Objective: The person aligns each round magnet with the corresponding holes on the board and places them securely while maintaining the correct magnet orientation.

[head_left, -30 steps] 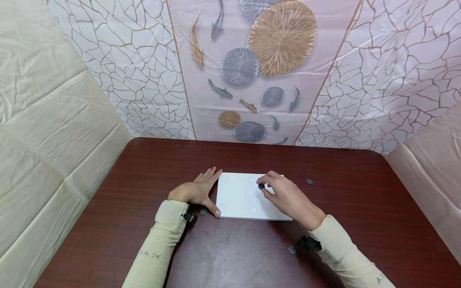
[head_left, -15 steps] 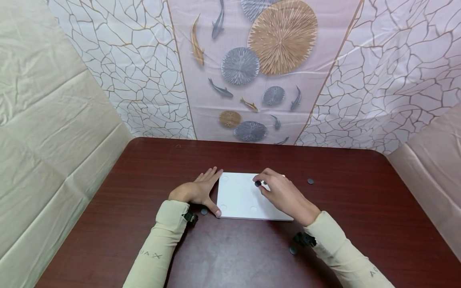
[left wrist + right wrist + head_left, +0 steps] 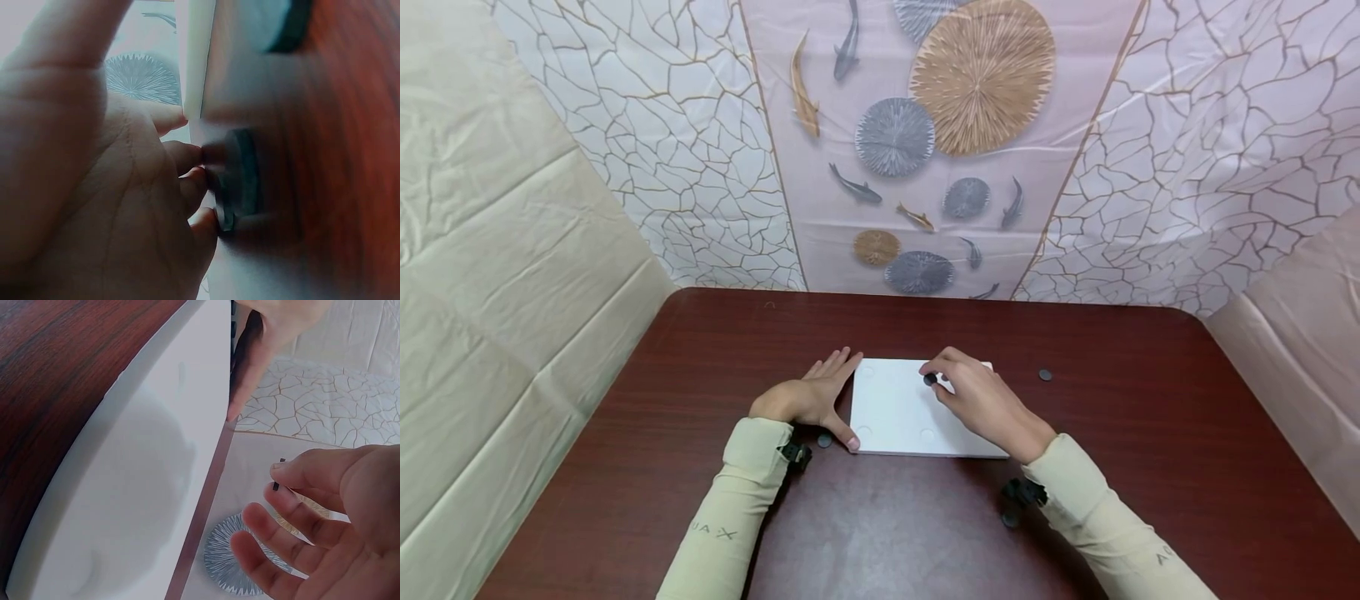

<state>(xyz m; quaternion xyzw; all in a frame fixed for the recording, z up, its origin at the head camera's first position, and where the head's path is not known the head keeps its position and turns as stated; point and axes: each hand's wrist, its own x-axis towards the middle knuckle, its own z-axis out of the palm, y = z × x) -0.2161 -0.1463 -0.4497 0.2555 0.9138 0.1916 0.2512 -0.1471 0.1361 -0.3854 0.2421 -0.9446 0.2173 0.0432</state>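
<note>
Head view: your right hand (image 3: 988,408) pinches a small dark disc (image 3: 930,379) between thumb and fingertip, raised above the far part of the white board (image 3: 891,407). Your left hand (image 3: 811,402) lies with thumb spread wide from the fingers, touching the board's left edge near both corners. Another disc (image 3: 824,440) lies on the table (image 3: 880,525) beside your left thumb; a third disc (image 3: 1045,375) lies right of the board.

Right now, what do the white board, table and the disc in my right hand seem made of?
White board: possibly foam or plastic, given its smooth, matte face. Table: likely wood or laminate, reddish-brown grain, soft sheen. Disc: dark, too small to tell.
</note>
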